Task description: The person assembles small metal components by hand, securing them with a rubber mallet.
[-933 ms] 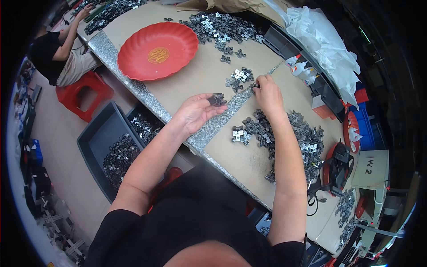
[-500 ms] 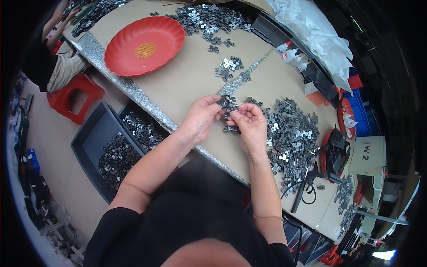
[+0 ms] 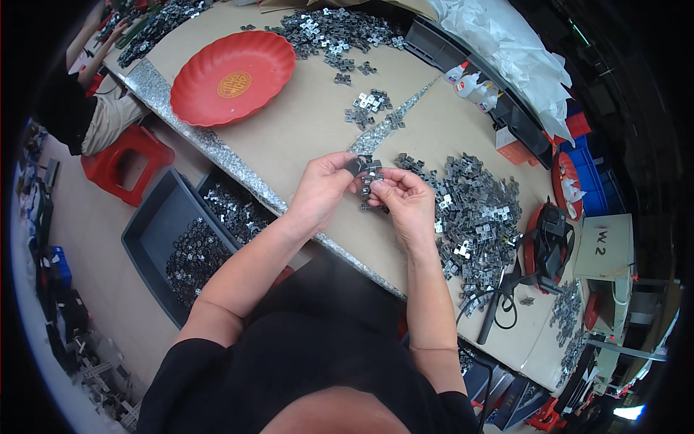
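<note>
Over the table near its front edge, my two hands meet in front of me. My left hand [image 3: 321, 192] is closed, thumb and forefinger pinching a small dark metal piece [image 3: 357, 167]. Close beside it, my right hand [image 3: 409, 206] pinches a small grey metal bracket-like piece [image 3: 371, 178]. The pieces touch or nearly touch; fingers partly cover them, and their exact shape is too small to make out. To the right of my right hand spreads a heap of similar small metal pieces [image 3: 478, 210]. A smaller cluster of pieces [image 3: 372, 101] lies beyond my hands.
A red scalloped plate [image 3: 271, 72] sits at the far left. Dark bins [image 3: 155, 210] with small parts stand below the table edge, near a red stool [image 3: 130, 163]. White glue bottles [image 3: 470, 87] line the far right. A black corded tool [image 3: 491, 311] lies right. Another person's arm [image 3: 90, 65] shows far left.
My hands stay nearly in place, with the fingers and the small pieces between them turned slightly. The whole view has shifted a little.
</note>
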The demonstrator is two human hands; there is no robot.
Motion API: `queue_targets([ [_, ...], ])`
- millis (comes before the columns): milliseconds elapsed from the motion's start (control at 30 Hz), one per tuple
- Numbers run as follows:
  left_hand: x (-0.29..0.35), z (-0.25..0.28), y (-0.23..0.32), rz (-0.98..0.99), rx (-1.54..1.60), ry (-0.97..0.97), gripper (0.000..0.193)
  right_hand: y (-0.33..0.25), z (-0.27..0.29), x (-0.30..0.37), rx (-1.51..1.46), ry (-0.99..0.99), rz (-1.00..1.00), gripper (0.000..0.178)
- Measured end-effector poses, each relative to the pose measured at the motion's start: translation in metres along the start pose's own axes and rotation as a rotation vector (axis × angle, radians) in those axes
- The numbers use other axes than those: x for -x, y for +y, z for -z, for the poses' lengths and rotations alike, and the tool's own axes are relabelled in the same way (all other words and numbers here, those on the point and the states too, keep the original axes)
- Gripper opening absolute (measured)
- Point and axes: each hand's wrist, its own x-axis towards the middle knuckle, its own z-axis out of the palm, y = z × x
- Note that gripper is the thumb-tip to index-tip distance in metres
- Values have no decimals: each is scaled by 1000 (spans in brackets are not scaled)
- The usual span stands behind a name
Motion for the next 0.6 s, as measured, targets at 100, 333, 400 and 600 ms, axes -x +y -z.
queue_targets([
  [100,3,-6,1,-65,-32,-22,22,-3,2,1,-63,-35,-24,15],
  [333,8,-8,-7,-152,-130,-82,20,-1,13,0,-260,-73,-180,10],
  [400,8,-6,-9,-157,-130,-122,21,1,15,0,-263,-67,-187,10],
  [600,3,2,-14,-129,-109,-141,23,1,11,1,-187,-94,-181,12],
])
